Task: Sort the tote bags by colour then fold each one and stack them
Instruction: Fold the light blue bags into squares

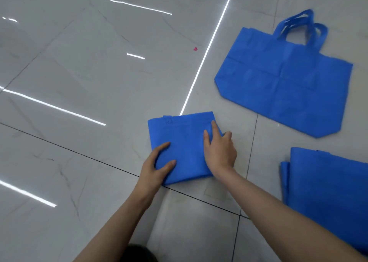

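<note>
A folded blue tote bag [185, 142] lies on the grey tiled floor in the middle of the view. My left hand [157, 166] grips its near left corner, thumb on top and fingers at the edge. My right hand [219, 148] lies flat on the bag's right edge with straight fingers pressing down. A second blue tote bag [284, 78] lies spread out flat at the upper right, handles pointing away from me. A third blue tote bag [326, 192], partly folded, lies at the right edge and is cut off by the frame.
The glossy grey floor [79, 82] reflects ceiling lights. A small pink scrap [195, 49] lies on a tile beyond the folded bag. A dark patch of clothing [139, 253] shows at the bottom edge.
</note>
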The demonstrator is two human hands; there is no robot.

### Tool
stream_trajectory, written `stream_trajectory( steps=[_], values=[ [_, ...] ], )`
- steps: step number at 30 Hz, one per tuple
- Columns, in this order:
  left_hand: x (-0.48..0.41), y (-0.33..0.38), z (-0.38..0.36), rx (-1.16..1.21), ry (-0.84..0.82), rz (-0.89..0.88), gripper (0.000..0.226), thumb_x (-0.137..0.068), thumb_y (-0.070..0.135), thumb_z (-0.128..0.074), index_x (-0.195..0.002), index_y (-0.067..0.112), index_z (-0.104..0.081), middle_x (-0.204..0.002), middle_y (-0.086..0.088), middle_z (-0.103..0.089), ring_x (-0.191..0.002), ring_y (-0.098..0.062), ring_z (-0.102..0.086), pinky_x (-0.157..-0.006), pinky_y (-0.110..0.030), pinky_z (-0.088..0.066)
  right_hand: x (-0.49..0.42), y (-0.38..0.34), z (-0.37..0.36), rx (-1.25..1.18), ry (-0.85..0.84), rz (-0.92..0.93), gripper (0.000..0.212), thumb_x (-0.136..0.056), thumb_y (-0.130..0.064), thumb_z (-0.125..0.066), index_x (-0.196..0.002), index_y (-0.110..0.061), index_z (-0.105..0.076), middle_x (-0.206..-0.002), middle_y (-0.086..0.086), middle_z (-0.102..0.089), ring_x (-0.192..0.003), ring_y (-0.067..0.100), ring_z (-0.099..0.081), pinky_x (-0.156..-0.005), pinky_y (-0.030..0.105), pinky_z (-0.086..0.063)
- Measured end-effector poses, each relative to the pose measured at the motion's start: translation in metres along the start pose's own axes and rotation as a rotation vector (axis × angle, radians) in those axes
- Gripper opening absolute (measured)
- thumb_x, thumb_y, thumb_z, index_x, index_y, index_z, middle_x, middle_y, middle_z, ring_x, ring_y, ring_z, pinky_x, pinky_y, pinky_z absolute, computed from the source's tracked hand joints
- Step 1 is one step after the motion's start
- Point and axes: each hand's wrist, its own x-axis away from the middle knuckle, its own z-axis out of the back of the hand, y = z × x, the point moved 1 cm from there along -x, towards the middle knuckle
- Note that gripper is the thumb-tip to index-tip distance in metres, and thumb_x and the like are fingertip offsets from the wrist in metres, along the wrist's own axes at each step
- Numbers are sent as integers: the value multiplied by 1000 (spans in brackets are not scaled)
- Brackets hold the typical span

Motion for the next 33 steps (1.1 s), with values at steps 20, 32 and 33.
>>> stream_trajectory(
  steps=[20, 32, 33],
  values=[
    [69, 94, -186, -331, -374, -386, 56, -87, 25, -64, -136, 34, -39, -115, 6, -41, -103, -5, -47, -81, -8, -40, 88, 199, 174, -152, 341, -128, 50, -96, -16, -47, -143, -31, -35, -133, 4, -33, -75, 26, -53, -60, 36, -48],
    [75, 32, -274, -1154, -299, -465, 72, -85, 65, -43, -147, 41, -13, -140, -9, -26, -126, -26, -30, -105, -36, -23, 80, 291, 136, 272, 196, -256, 60, -82, -13, -68, -136, -25, -47, -149, 10, -28, -115, 27, -51, -71, 34, -51],
    [72, 28, -274, -1153, -302, -464, 73, -84, 69, -39, -147, 43, -12, -148, -15, -16, -135, -31, -19, -110, -41, -15, 78, 290, 128, 323, 232, -184, 68, -65, -6, -79, -128, -21, -57, -147, 14, -37, -121, 32, -49, -78, 39, -53]
  ],
)
